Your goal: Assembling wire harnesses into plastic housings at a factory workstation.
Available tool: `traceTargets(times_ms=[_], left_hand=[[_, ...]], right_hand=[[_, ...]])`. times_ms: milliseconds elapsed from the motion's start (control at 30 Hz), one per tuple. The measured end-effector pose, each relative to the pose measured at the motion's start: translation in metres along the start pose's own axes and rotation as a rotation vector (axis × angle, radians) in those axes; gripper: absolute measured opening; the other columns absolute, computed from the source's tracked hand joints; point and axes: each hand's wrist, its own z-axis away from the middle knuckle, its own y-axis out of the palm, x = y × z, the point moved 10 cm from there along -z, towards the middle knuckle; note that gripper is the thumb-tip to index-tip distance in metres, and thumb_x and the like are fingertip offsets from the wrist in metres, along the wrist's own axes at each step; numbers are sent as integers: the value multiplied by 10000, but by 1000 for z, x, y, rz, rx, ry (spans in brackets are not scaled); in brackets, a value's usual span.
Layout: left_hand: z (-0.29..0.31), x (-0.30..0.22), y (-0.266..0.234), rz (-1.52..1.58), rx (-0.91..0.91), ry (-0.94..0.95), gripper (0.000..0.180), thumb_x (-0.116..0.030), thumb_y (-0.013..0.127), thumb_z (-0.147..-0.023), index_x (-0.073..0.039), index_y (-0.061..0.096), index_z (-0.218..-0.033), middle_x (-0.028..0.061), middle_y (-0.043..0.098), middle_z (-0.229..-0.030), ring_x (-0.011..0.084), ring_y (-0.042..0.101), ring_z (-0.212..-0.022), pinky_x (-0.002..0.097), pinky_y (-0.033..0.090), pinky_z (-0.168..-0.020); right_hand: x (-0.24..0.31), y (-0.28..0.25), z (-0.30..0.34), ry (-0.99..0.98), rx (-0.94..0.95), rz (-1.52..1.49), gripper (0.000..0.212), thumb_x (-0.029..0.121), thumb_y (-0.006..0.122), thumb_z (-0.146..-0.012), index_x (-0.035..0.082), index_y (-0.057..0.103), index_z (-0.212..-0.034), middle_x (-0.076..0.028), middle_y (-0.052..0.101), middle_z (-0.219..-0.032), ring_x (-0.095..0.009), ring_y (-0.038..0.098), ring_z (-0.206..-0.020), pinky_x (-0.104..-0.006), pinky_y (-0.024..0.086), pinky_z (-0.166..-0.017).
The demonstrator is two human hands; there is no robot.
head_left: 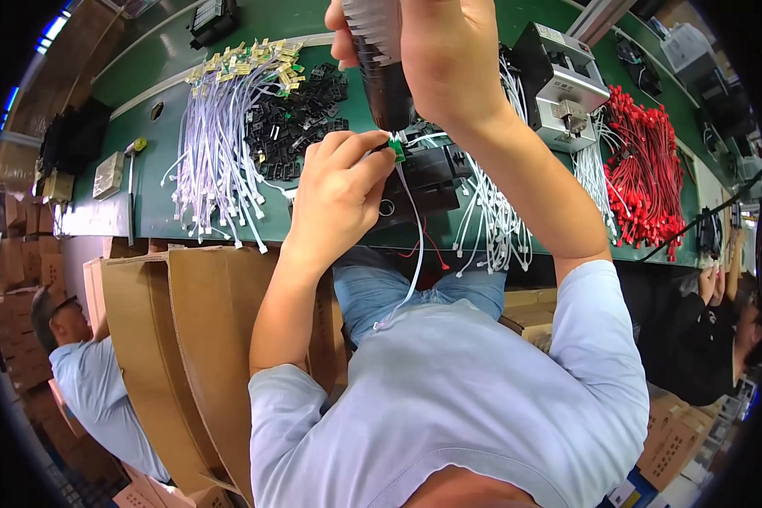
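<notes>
My right hand (453, 63) is closed around a dark, ribbed electric screwdriver (383, 72), held upright with its narrow end pointing down. Just below that end, my left hand (337, 182) pinches a small green circuit board (398, 151) between thumb and fingers. A white cable (419, 224) hangs from the board over the table edge toward my lap. Whether the screwdriver's bit touches the board cannot be made out. Beneath and right of the board lies a black block-like fixture (427, 179). Small black plastic parts (300, 114) are heaped beyond my left hand.
White cables with small boards (220, 135) lie in a bundle at left. More white cables (493, 216), a silver machine (563, 89) and red cables (643, 165) are at right. Large cardboard boxes (220, 339) stand beside me at left. People sit on both sides.
</notes>
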Motion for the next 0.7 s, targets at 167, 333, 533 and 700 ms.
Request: traceTargets(times_ms=[167, 333, 533, 700], left_hand=[[-1, 1, 3, -24, 28, -22, 226, 7, 703, -703, -58, 676, -917, 47, 647, -1040, 245, 584, -964, 373, 445, -815], [1, 6, 5, -46, 50, -22, 248, 6, 703, -691, -58, 678, -930, 47, 642, -1053, 247, 575, -982, 378, 445, -820], [3, 0, 4, -77, 34, 5, 288, 2, 695, -658, -61, 680, -939, 50, 638, -1050, 260, 571, -974, 381, 448, -821], [1, -10, 2, -75, 15, 38, 280, -3, 691, -659, -59, 677, -933, 52, 637, -1042, 263, 571, -952, 378, 444, -819]], right_hand=[[-27, 0, 11, 257, -17, 9, 582, 620, 480, -926, 40, 525, -910, 11, 508, -713, -57, 492, -592, -212, 408, -528], [-23, 4, 15, 113, 62, -18, 627, 624, 514, -903, 6, 539, -1001, -26, 569, -763, -76, 558, -613, -219, 460, -549], [-35, -5, 21, 202, 43, -87, 686, 662, 504, -882, -15, 545, -989, -64, 611, -757, -106, 603, -610, -240, 492, -546], [-19, -4, 27, 161, 116, -42, 830, 747, 480, -830, -49, 554, -1053, -98, 635, -777, -134, 617, -609, -253, 504, -556]])
